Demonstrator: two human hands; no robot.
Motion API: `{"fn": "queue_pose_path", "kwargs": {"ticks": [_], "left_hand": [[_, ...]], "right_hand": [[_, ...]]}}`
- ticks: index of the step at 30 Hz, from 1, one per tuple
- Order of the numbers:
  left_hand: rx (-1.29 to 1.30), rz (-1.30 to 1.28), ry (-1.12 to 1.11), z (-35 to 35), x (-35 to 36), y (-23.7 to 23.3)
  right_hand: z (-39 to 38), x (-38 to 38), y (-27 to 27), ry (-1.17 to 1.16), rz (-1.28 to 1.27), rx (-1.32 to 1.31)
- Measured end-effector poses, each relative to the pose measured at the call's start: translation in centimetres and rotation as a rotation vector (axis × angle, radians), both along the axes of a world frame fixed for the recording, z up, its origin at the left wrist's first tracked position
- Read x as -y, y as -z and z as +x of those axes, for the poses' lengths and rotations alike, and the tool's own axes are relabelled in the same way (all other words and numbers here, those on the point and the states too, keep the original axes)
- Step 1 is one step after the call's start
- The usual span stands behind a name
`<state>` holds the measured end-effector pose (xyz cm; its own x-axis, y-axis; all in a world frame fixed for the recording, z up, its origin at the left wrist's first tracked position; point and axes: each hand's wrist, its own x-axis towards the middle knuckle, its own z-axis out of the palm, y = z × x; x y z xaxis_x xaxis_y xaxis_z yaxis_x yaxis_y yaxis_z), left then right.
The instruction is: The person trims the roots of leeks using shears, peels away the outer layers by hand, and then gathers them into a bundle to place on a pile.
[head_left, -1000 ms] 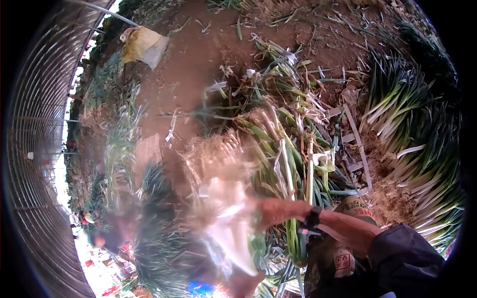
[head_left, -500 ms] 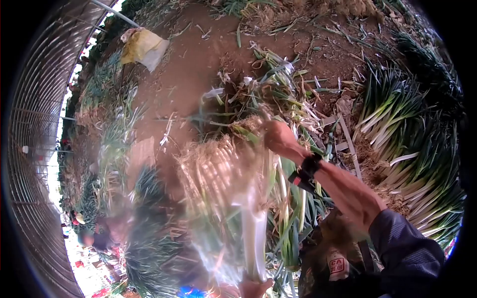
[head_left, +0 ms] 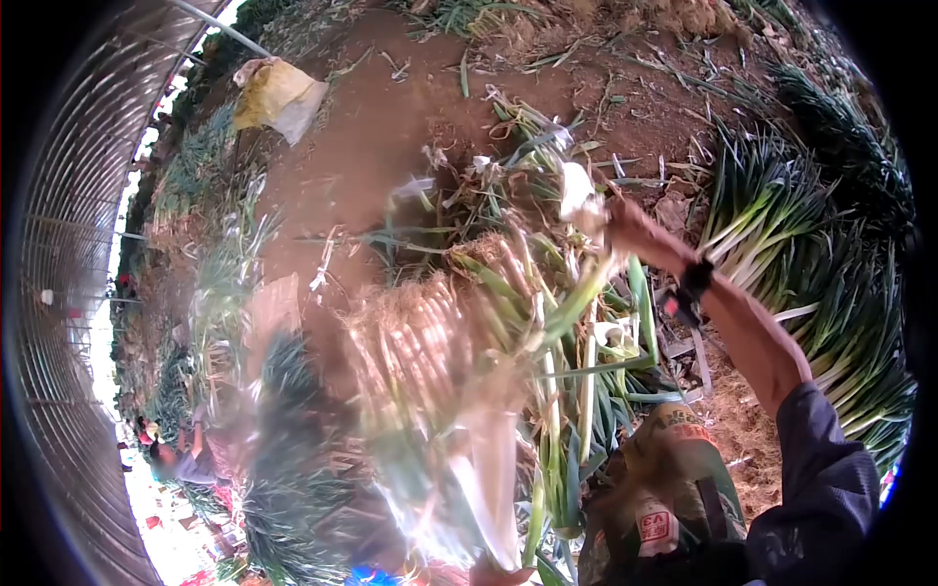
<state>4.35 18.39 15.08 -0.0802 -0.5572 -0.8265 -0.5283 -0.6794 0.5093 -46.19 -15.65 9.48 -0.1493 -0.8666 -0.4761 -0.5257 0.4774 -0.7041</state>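
Pinching peel [head_left: 576, 188] with right hand [head_left: 633, 227], cannot tell left hand's [head_left: 496, 576] grip on blurred stalk [head_left: 496, 469]; risks snapping stalk if yanked.

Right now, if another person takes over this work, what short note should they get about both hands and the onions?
Left hand: at the bottom edge, mostly cut off and blurred; it seems to grip the white stalk.
Right hand: stretched to the upper right, closed on a pale strip of outer skin.
Things: a rooted bunch lies in front, loose trimmings beyond it, and a laid pile of onions at the right.
Done: the strip is drawn far out from the stalk.
Left: whether the stalk is fully clean cannot be told; the rooted bunch has its roots on.
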Motion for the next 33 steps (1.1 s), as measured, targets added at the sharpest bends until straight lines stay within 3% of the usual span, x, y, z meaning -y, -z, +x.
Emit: {"fn": "queue_pose_path", "kwargs": {"ticks": [1,3,5,7,10,11,14,18,22,25,29,31,33], "left_hand": [[0.003,-0.004,-0.004,-0.2,0.4,-0.1],[0.007,-0.008,-0.009,-0.4,1.1,-0.2],[0.010,-0.006,-0.009,-0.6,1.4,-0.1],[0.008,-0.004,-0.005,-1.1,1.7,0.1],[-0.002,-0.004,0.001,-1.8,2.0,0.6],[-0.007,-0.005,0.000,-1.9,2.0,0.7],[-0.032,-0.002,-0.006,-2.4,1.7,1.1],[-0.071,0.012,-0.033,-2.8,1.1,1.8],[-0.108,0.030,-0.058,-3.1,0.4,2.4],[-0.150,0.050,-0.070,-3.5,0.5,2.7],[-0.192,0.073,-0.079,-3.6,-0.1,3.0],[-0.218,0.090,-0.096,-3.6,-0.4,3.1],[-0.243,0.110,-0.104,-3.5,-0.9,3.2]], "right_hand": [[0.5,-1.7,0.3,-0.059,0.097,0.116],[3.2,-5.5,1.7,-0.239,-0.037,0.423],[6.0,-7.7,4.5,-0.555,-0.656,0.444],[9.3,-8.6,0.2,-0.582,-0.359,0.307],[12.0,-8.0,-1.9,-0.562,-0.062,0.520],[13.4,-7.9,-2.6,-0.548,-0.091,0.576],[16.8,-8.4,-0.4,-0.547,0.140,0.796],[19.2,-11.4,6.1,-0.620,0.107,0.949],[20.7,-11.3,11.6,-0.522,-0.111,0.917],[18.6,-7.8,7.1,-0.139,-0.224,0.572],[10.6,3.1,-4.8,0.240,-0.295,0.356],[7.4,7.4,-10.6,0.334,-0.382,0.322],[4.3,10.7,-13.0,0.214,-0.727,0.239]]}}
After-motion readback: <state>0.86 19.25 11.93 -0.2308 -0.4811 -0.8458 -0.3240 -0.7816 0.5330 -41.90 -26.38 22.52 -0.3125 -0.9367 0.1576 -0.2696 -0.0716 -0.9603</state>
